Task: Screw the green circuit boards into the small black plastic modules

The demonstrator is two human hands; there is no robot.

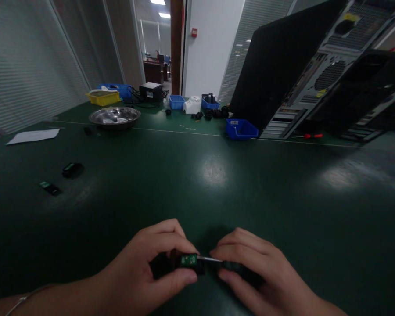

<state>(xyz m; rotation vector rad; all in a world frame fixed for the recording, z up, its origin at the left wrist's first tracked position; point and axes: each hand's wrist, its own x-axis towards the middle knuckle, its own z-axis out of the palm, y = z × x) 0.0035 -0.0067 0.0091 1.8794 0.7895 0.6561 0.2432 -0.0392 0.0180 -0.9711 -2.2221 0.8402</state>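
Note:
Low in the head view, my left hand [158, 259] pinches a small black housing with a green circuit board [188, 260] showing on its upper side. Opposite it, my right hand [256, 263] is closed around the dark handle of a screwdriver [212, 259]. The screwdriver's thin metal shaft points left, and its end meets the right side of the housing by the board. Whether the tip is inside the housing or only against it, I cannot tell. Both hands are just above the green tabletop.
On the green table [151, 175], two small black pieces [71, 169] with green parts lie at left. Farther back are a paper sheet [33, 136], a metal bowl [114, 117], a yellow tray [103, 97] and a blue bin [241, 129]. A computer tower [283, 66] stands at right.

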